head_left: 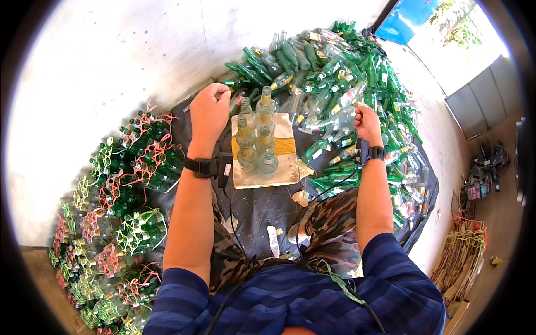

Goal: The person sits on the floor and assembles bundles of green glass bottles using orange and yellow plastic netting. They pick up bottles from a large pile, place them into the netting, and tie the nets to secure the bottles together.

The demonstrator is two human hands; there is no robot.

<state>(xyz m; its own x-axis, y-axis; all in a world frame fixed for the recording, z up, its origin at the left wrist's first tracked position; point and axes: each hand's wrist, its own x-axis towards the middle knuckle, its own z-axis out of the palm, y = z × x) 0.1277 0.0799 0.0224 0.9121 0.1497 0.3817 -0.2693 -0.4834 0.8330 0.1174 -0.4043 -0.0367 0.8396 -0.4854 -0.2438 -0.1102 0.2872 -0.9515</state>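
My left hand (211,109) is closed beside the back left of a small board, its fingertips close to a green bottle (234,83) at the pile's edge. Whatever it may hold is hidden. My right hand (367,121) is closed at the pile, its fingers at the end of a clear glass bottle (338,118) that lies tilted there. Between my hands, several clear glass bottles (266,131) stand upright in two rows on the worn, pale board (286,167), which has a yellow-brown band across it.
A large heap of loose green and clear bottles (385,84) spreads behind and to the right on a dark sheet (254,209). At left stand bottle bundles (148,231) tied with red and yellow-green cord. Flattened cardboard (458,257) leans at far right. A white wall (128,50) rises behind.
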